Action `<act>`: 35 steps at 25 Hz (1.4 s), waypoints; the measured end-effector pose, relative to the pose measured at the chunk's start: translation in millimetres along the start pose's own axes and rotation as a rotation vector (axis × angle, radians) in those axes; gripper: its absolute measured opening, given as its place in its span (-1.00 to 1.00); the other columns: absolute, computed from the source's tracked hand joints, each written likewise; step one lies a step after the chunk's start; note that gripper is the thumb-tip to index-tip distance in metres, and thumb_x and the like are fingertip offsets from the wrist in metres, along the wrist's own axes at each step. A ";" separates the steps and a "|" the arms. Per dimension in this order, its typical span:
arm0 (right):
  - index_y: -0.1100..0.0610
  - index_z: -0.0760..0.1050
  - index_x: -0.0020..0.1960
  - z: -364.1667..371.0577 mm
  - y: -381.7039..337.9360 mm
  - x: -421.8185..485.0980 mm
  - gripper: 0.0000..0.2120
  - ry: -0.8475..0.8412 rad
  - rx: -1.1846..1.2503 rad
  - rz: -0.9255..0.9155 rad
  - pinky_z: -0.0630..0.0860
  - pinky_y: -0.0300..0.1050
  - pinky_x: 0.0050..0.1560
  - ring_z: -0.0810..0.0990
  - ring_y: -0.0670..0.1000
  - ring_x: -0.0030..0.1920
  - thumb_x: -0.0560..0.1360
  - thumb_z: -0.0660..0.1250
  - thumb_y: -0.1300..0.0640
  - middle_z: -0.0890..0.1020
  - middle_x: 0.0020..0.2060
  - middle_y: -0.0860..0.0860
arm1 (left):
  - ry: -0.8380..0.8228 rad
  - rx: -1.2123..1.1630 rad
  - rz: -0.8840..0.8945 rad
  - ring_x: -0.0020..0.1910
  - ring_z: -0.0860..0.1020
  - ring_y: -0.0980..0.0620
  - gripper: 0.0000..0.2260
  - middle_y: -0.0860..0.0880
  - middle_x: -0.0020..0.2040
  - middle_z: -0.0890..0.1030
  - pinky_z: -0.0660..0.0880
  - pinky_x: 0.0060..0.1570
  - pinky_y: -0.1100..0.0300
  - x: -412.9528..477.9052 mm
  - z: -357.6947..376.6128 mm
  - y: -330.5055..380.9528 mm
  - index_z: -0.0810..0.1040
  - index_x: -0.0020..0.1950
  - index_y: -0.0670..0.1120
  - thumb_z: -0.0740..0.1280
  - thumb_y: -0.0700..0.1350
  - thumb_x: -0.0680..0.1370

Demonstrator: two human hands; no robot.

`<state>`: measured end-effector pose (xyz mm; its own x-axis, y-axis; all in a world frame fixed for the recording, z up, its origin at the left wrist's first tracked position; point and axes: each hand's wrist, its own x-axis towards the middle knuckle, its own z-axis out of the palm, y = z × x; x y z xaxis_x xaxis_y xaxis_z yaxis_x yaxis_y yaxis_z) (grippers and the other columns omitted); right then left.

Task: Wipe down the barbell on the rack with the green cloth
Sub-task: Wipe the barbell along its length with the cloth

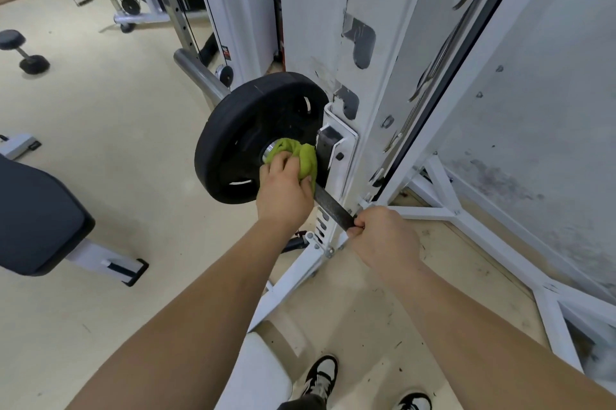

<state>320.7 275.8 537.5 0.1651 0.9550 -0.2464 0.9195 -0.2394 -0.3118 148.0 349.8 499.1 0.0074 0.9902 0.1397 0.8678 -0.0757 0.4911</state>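
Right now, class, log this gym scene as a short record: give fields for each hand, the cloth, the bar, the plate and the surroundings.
left hand: presses the green cloth against the bar
green cloth: bunched around the bar beside the plate hub
right hand: grips the barbell shaft
barbell: rests in the white rack
weight plate: black, loaded on the sleeve
surroundings: bench at left; dumbbell on the floor
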 end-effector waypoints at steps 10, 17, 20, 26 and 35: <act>0.00 0.61 -0.19 -13.0 1.7 -5.4 -0.82 -0.050 0.085 0.048 0.56 -0.06 -0.24 0.63 0.09 -0.20 0.51 0.42 -0.07 0.62 -0.31 -0.04 | 0.030 0.216 0.460 -0.05 0.57 -0.12 -0.82 -0.02 -0.06 0.63 0.43 -0.02 0.02 -41.9 -4.8 25.0 0.63 0.02 -0.06 0.42 -0.20 0.44; 0.04 0.53 -0.29 -43.0 79.0 -44.8 -0.65 -0.225 0.064 0.192 0.45 -0.10 -0.31 0.54 -0.01 -0.32 0.34 0.54 -0.20 0.56 -0.35 -0.04 | -0.196 0.181 0.534 0.13 0.55 -0.04 -0.68 0.12 0.02 0.66 0.36 0.08 0.00 -105.3 22.6 91.2 0.59 0.09 0.04 0.36 -0.21 0.36; 0.07 0.49 -0.40 -31.7 86.4 -56.5 -0.59 -0.203 0.108 0.226 0.42 -0.09 -0.38 0.50 -0.01 -0.42 0.41 0.48 -0.20 0.52 -0.47 -0.05 | -0.169 0.178 0.750 0.09 0.60 -0.04 -0.63 0.11 0.02 0.70 0.34 0.05 0.00 -85.1 24.0 81.7 0.62 0.12 0.08 0.43 -0.21 0.36; 0.05 0.53 -0.19 -24.3 76.4 -57.2 -0.71 -0.154 -0.067 0.197 0.46 -0.13 -0.31 0.59 0.06 -0.27 0.50 0.38 -0.17 0.59 -0.28 -0.03 | -0.059 0.076 0.325 0.20 0.60 -0.09 -0.65 0.00 0.08 0.70 0.32 0.42 -0.14 -94.1 31.0 78.4 0.65 0.17 -0.02 0.44 -0.23 0.40; 0.07 0.59 -0.10 -27.1 71.5 -59.5 -0.73 -0.154 -0.134 0.196 0.39 -0.17 -0.35 0.56 0.04 -0.31 0.52 0.37 -0.14 0.59 -0.30 -0.03 | -0.030 0.055 0.282 0.12 0.62 -0.13 -0.71 -0.04 0.04 0.71 0.35 0.44 -0.13 -66.4 26.8 61.9 0.65 0.17 -0.05 0.42 -0.25 0.46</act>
<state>386.3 206.7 554.7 0.2978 0.8526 -0.4295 0.9160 -0.3819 -0.1229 214.5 282.5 497.2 0.2662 0.9340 0.2383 0.8551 -0.3429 0.3889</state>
